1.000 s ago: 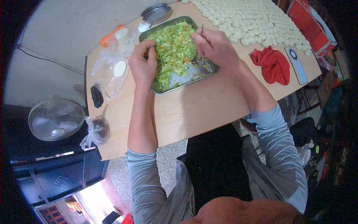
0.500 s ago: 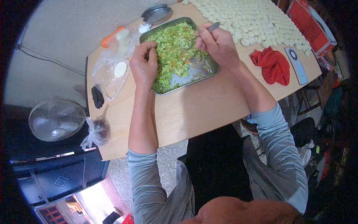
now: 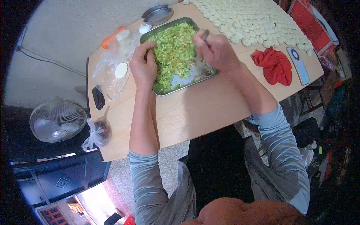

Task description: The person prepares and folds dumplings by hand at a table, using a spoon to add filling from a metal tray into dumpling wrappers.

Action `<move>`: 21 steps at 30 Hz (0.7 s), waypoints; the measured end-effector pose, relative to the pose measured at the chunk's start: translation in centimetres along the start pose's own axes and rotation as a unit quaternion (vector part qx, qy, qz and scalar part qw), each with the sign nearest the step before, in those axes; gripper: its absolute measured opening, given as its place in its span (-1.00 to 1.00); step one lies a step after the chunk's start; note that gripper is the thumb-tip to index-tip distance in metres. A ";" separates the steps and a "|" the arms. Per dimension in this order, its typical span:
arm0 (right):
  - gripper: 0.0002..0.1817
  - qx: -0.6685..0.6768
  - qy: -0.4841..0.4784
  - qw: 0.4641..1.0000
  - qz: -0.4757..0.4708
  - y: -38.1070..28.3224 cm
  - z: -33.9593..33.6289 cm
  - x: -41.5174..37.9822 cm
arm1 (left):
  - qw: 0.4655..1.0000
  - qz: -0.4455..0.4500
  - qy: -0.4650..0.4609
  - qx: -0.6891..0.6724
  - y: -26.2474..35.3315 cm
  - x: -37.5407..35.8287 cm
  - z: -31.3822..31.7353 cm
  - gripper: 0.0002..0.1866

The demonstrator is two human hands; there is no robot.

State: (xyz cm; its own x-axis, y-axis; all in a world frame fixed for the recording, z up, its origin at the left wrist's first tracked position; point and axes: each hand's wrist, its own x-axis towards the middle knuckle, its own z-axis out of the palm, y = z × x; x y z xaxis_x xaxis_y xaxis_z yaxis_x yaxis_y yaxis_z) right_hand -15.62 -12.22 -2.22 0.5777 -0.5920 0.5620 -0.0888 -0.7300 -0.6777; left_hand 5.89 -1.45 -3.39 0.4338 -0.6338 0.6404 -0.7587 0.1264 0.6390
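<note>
A metal tray (image 3: 185,88) on the wooden table holds chopped green vegetable (image 3: 170,52) with small orange bits. My left hand (image 3: 144,64) grips the tray's left rim, thumb and fingers bent over the edge. Over the tray's right side, my right hand (image 3: 215,50) is closed round the handle of a metal utensil (image 3: 205,35). The utensil's lower end is blurred and partly hidden in the vegetable. Bare metal of the tray bottom shows at its front right.
Left of the tray lie a clear plastic bag (image 3: 108,75), a black object (image 3: 98,98) and a tied bag (image 3: 99,133). A round pan (image 3: 157,15) stands behind. To the right are many dumplings (image 3: 258,26), a red cloth (image 3: 275,67) and a phone (image 3: 299,67).
My right hand has shifted slightly left and down with the utensil, whose handle now stands more upright. My left hand stays at the rim. Some vegetable near the utensil has moved.
</note>
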 end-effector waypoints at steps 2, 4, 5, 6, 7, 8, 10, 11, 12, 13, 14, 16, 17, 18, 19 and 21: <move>-0.65 0.063 0.032 0.995 0.064 -1.1 -0.8 0.4 | 0.999 -0.030 -0.013 -0.004 0.3 0.0 -0.1 -0.81; -0.67 0.116 0.017 0.993 0.035 -0.6 -0.8 0.4 | 0.998 -0.055 -0.023 -0.020 0.6 -0.1 -0.2 -0.82; -0.68 0.142 0.010 0.990 0.021 -0.4 -0.8 0.4 | 0.997 -0.066 -0.026 -0.035 0.7 -0.1 -0.1 -0.82; -0.67 0.171 -0.002 0.985 0.014 -0.5 -0.6 0.4 | 0.995 -0.076 -0.030 -0.049 0.8 -0.1 -0.1 -0.81; -0.67 0.200 -0.014 0.980 0.007 -0.7 -0.3 0.5 | 0.996 -0.070 -0.032 -0.039 0.8 -0.1 -0.1 -0.81; -0.67 0.229 -0.027 0.973 -0.001 -0.8 -0.1 0.4 | 0.997 -0.064 -0.034 -0.029 0.8 0.0 -0.1 -0.80; -0.65 0.188 -0.059 0.980 -0.005 -1.0 0.2 0.3 | 0.998 -0.056 -0.035 -0.021 0.8 0.0 -0.1 -0.79; -0.64 0.168 -0.075 0.983 -0.007 -1.0 0.3 0.2 | 0.998 -0.054 -0.036 -0.022 0.8 0.0 -0.1 -0.78; -0.65 0.141 -0.069 0.988 0.001 -0.7 0.2 0.1 | 0.998 -0.052 -0.036 -0.024 0.7 0.0 -0.1 -0.78; -0.65 0.114 -0.063 0.991 0.008 -0.2 0.0 -0.1 | 0.998 -0.053 -0.037 -0.027 0.6 0.0 -0.1 -0.78; -0.65 0.087 -0.057 0.994 0.016 0.2 -0.1 -0.2 | 0.997 -0.054 -0.038 -0.030 0.5 0.0 -0.1 -0.78; -0.66 0.117 -0.017 0.993 0.011 0.3 -0.3 0.2 | 0.997 -0.057 -0.042 -0.030 0.5 0.0 -0.1 -0.77; -0.67 0.132 0.003 0.991 0.009 0.2 -0.4 0.4 | 0.997 -0.059 -0.046 -0.027 0.6 0.0 -0.2 -0.76; -0.64 0.165 -0.010 0.986 0.027 -0.2 -0.5 0.5 | 0.997 -0.061 -0.049 -0.023 0.6 0.0 -0.2 -0.76; -0.58 0.197 -0.022 0.979 0.045 -0.8 -0.5 0.6 | 0.997 -0.060 -0.050 -0.021 0.6 0.0 -0.2 -0.76; -0.54 0.196 -0.031 0.979 0.040 -0.9 -0.2 0.5 | 0.997 -0.059 -0.051 -0.016 0.6 0.0 -0.2 -0.75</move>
State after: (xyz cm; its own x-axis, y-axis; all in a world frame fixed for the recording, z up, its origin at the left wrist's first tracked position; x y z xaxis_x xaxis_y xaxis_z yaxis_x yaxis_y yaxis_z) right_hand -15.42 -11.91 -1.21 0.6310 -0.6107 0.4785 0.1765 -0.4876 -0.8550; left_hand 5.54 -1.27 -2.95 0.4663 -0.7198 0.5142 -0.6883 0.0699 0.7221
